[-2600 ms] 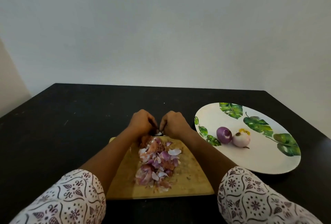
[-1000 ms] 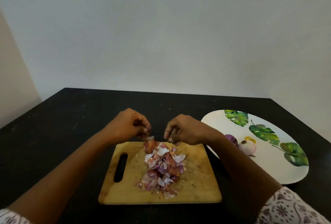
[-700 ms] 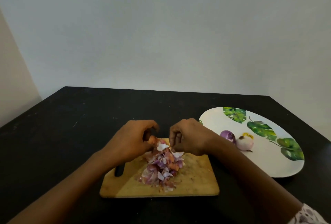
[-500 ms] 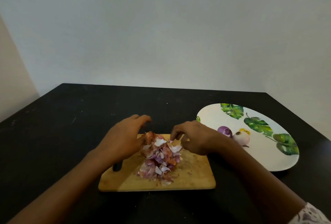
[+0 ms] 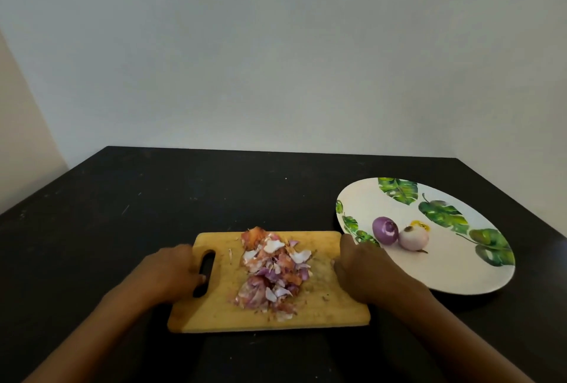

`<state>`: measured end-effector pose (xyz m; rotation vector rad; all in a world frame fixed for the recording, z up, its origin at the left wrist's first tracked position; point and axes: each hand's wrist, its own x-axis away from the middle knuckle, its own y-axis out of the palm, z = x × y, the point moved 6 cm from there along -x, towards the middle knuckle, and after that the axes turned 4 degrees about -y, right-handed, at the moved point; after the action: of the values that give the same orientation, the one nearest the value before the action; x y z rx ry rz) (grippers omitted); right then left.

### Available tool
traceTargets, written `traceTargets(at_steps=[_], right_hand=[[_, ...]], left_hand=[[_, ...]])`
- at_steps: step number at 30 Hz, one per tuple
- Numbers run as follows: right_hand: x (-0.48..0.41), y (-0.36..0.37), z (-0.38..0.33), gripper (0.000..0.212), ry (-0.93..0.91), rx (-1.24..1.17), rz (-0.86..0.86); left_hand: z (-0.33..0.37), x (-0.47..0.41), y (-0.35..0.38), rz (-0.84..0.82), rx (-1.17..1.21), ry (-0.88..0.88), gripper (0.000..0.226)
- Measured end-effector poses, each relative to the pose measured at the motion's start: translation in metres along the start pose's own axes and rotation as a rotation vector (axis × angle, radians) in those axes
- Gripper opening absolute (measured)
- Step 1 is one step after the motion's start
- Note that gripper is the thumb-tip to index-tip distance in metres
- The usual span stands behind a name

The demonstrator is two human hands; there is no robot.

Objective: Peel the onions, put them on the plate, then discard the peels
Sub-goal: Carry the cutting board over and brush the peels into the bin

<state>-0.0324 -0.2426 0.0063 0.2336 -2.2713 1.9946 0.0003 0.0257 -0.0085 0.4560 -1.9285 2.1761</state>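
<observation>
A wooden cutting board (image 5: 334, 309) lies on the black table, and a heap of pink and white onion peels (image 5: 273, 269) covers its middle. My left hand (image 5: 171, 272) grips the board's left end at the handle slot. At the board's right edge my right hand (image 5: 365, 269) takes hold, fingers curled over it. On the white plate with green leaves (image 5: 460, 269) at the right sit two peeled onions: a purple onion (image 5: 385, 229) and a pale onion (image 5: 412, 238).
The black table (image 5: 122, 214) stretches away to the left and back, up to a plain light wall. The plate's left rim lies close to the board's right corner, beside my right hand.
Both hands left the peel heap at the board's far end and moved apart to the board's left and right edges, where they now take hold.
</observation>
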Motion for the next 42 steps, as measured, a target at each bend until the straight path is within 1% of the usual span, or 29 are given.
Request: traceTargets(at_steps=[3, 6, 12, 16, 19, 22, 24, 27, 30, 33, 37, 39, 42], right_hand=[[0.001, 0.003, 0.002, 0.045, 0.016, -0.097, -0.026], [0.000, 0.007, 0.007, 0.054, 0.030, -0.146, -0.056], [-0.004, 0.011, 0.018, 0.053, 0.062, -0.205, -0.101], [-0.007, 0.006, 0.020, 0.044, 0.033, -0.251, -0.176], [-0.012, -0.006, 0.020, 0.040, 0.008, -0.271, -0.201], [-0.019, -0.031, 0.021, 0.046, 0.020, -0.295, -0.196], [-0.025, -0.056, 0.023, 0.051, 0.039, -0.345, -0.173], [-0.028, -0.101, 0.026, 0.047, 0.063, -0.507, -0.103], [-0.025, -0.152, 0.027, 0.037, 0.034, -0.677, 0.005], [-0.020, -0.195, 0.028, 0.030, -0.006, -0.759, 0.102], [-0.013, -0.245, 0.029, 0.024, -0.032, -0.918, 0.168], [-0.008, -0.268, 0.030, 0.022, -0.038, -0.946, 0.203], [-0.003, -0.298, 0.029, 0.022, -0.046, -0.911, 0.289]], left_hand=[[0.000, 0.002, 0.000, 0.019, -0.024, 0.017, 0.040], [0.002, 0.001, 0.002, 0.034, -0.021, 0.035, 0.035], [0.002, -0.005, 0.004, -0.003, 0.007, 0.018, 0.044], [0.003, -0.007, -0.007, -0.007, 0.001, 0.001, 0.045], [0.004, -0.007, -0.022, -0.007, 0.038, -0.025, 0.036], [0.007, -0.004, -0.044, 0.031, 0.092, -0.037, 0.025], [0.009, -0.002, -0.067, 0.067, 0.146, -0.052, 0.018], [0.015, 0.007, -0.109, 0.153, 0.265, -0.059, 0.016], [0.024, 0.023, -0.163, 0.303, 0.396, -0.051, 0.023], [0.034, 0.039, -0.208, 0.430, 0.436, -0.050, 0.034], [0.045, 0.055, -0.253, 0.518, 0.507, -0.046, 0.042], [0.049, 0.063, -0.271, 0.526, 0.606, -0.039, 0.042], [0.054, 0.075, -0.296, 0.564, 0.767, -0.004, 0.041]])
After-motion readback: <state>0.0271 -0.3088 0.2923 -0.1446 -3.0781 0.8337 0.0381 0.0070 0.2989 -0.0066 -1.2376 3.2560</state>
